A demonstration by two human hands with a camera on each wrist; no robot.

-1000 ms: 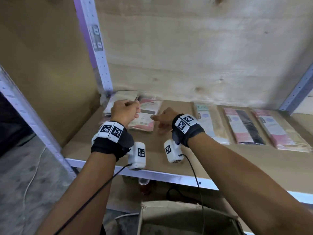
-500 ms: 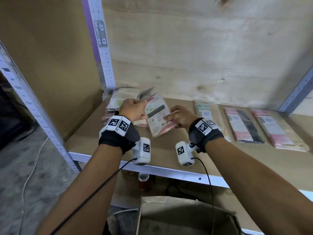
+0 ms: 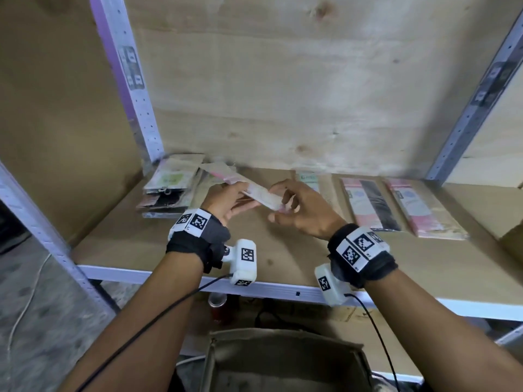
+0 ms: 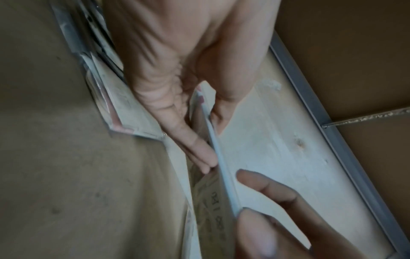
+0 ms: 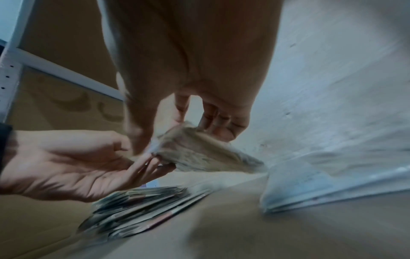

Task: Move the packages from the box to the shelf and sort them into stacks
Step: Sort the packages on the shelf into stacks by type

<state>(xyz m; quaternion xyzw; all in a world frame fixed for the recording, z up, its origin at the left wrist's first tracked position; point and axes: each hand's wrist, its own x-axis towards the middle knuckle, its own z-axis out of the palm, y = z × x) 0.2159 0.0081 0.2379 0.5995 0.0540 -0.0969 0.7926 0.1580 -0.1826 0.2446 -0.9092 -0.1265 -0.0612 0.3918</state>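
Two bare hands met over the brown particle-board shelf (image 3: pixel 283 250), both on one flat pink-and-white plastic-wrapped package (image 3: pixel 259 195) held clear of the board.

Item 1, left hand (image 3: pixel 226 199): fingers lay along the underside of the package, thumb on top, gripping its left end. The left wrist view showed the package edge-on, with the left fingertips (image 4: pixel 204 156) pressed against one face.

Item 2, right hand (image 3: pixel 304 212): thumb and fingers pinched the package's right end; the remaining fingers were loosely curled. In the right wrist view the package (image 5: pixel 199 154) was blurred and hung between both sets of fingers.

Item 3, one untidy pile of flat packages (image 3: pixel 169 190) at the shelf's far left corner, against the white perforated metal upright (image 3: pixel 133 89). Its count could not be told; several overlapping edges showed.

Item 4, one pale package with teal lettering (image 3: pixel 308 178), lying flat on the board behind the right hand, partly hidden.

Item 5, one pink package with a black strip (image 3: pixel 370 205), flat, just right of item 4.

Item 6, one pink-and-tan package (image 3: pixel 421 210), flat, rightmost, close beside item 5.

Item 7, one brown cardboard box (image 3: pixel 285 360), open, below the shelf's front edge. Its contents could not be seen.
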